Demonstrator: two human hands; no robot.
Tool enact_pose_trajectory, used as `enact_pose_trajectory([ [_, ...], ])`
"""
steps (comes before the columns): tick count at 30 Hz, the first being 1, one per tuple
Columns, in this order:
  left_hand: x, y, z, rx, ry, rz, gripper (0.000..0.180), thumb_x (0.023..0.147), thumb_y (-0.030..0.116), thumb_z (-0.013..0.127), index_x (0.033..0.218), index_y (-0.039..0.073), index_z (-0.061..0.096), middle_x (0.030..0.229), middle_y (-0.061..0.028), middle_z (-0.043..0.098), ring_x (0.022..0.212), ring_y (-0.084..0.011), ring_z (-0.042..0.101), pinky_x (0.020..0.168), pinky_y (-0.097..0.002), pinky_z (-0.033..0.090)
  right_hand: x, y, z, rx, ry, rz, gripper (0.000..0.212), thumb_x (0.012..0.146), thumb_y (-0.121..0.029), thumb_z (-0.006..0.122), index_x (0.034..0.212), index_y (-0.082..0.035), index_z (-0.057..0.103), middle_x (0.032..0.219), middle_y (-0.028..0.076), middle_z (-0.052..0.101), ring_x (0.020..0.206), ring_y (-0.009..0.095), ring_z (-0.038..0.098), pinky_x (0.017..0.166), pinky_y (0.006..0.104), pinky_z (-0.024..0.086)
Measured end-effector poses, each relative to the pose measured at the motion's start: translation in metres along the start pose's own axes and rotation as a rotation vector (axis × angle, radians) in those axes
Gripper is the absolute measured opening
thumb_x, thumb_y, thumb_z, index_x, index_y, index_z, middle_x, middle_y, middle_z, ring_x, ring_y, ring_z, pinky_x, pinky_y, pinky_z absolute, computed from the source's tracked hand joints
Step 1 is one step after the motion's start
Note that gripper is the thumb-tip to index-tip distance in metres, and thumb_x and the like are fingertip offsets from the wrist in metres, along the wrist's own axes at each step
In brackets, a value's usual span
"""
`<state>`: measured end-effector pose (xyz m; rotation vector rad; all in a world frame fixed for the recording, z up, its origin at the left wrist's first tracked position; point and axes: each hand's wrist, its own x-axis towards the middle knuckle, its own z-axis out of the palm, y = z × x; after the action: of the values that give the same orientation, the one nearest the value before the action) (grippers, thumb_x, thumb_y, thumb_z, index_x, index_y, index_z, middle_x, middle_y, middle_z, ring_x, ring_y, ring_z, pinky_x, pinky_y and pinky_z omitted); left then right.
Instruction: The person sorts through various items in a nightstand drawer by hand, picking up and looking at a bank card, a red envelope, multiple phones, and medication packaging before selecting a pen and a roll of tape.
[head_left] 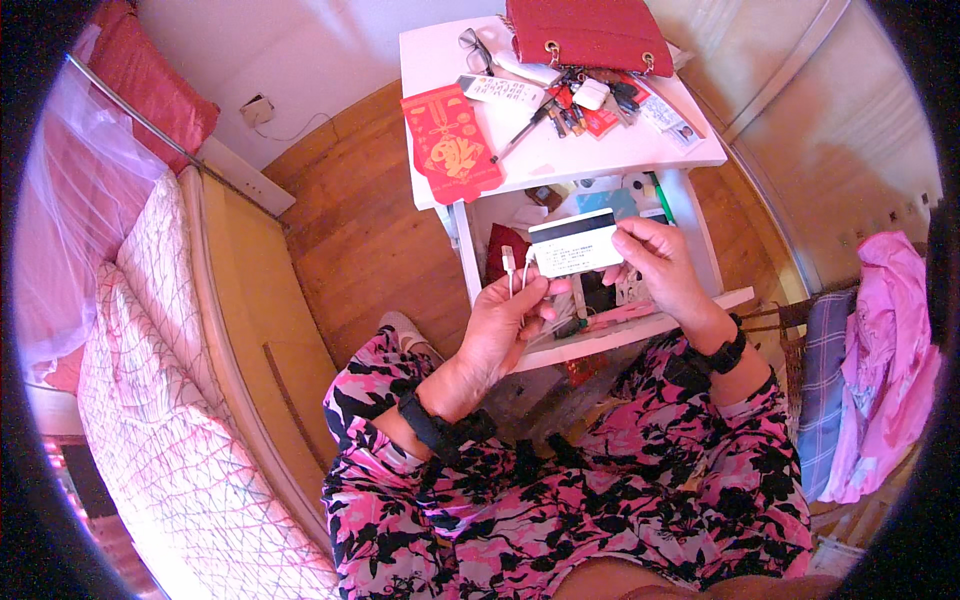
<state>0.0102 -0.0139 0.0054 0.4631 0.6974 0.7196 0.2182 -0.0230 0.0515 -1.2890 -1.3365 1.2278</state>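
Observation:
My right hand (662,265) pinches the right end of a white card (575,255) with a black stripe and small print. Between the fingers of my left hand (497,325) is a white USB cable (509,260); its plugs stick up beside the card's left end. Both hands are over an open white drawer (708,238) filled with small items, among them a dark red piece (506,246) and a blue item (606,204). The card and my hands hide part of the drawer's contents.
On the white cabinet top (560,165) lie a red envelope (447,140), a white remote control (505,90), glasses (475,50), keys (572,122), a white earbud case (591,95) and a red handbag (590,35). A bed (160,400) stands left; pink clothing (880,370) hangs right.

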Motion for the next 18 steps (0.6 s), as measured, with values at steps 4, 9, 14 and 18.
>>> enact_pose_trajectory([
  [4,0.001,0.0,0.0,-0.002,0.0,-0.003,0.011,0.089,0.014,0.051,0.096,0.007,0.055,0.091,-0.0071,0.065,0.059,-0.0044,0.054,0.041,-0.0137,0.031,0.001,0.002,0.0,-0.002,-0.003,-0.01,0.024,0.092,-0.018,0.047,0.095,0.003,0.057,0.077,0.006,0.061,0.06,0.011,0.059,0.052,0.0211,0.047],
  [9,-0.001,0.001,0.004,0.01,0.023,0.003,0.011,0.089,0.014,0.05,0.096,0.007,0.057,0.089,-0.006,0.065,0.058,-0.0042,0.053,0.041,-0.014,0.031,-0.001,0.0,-0.002,-0.01,0.003,0.015,0.022,0.091,-0.017,0.048,0.097,0.002,0.057,0.081,0.006,0.061,0.062,0.011,0.059,0.053,0.021,0.047],
  [14,0.001,-0.001,0.002,0.017,0.089,0.102,0.012,0.089,0.014,0.051,0.093,0.007,0.059,0.086,-0.004,0.065,0.056,-0.0043,0.052,0.04,-0.0146,0.03,-0.009,-0.023,0.002,-0.367,0.286,-0.359,0.027,0.081,-0.004,0.056,0.107,-0.001,0.054,0.104,0.01,0.057,0.091,0.014,0.056,0.066,0.0255,0.048],
  [18,0.0,0.0,0.0,0.014,0.093,0.109,0.012,0.088,0.014,0.052,0.094,0.007,0.059,0.085,-0.0042,0.065,0.055,-0.0044,0.051,0.039,-0.0148,0.029,-0.059,-0.096,0.023,-0.685,-0.12,-0.651,0.029,0.075,-0.007,0.058,0.103,-0.007,0.057,0.098,0.006,0.059,0.08,0.019,0.058,0.067,0.0294,0.048],
])
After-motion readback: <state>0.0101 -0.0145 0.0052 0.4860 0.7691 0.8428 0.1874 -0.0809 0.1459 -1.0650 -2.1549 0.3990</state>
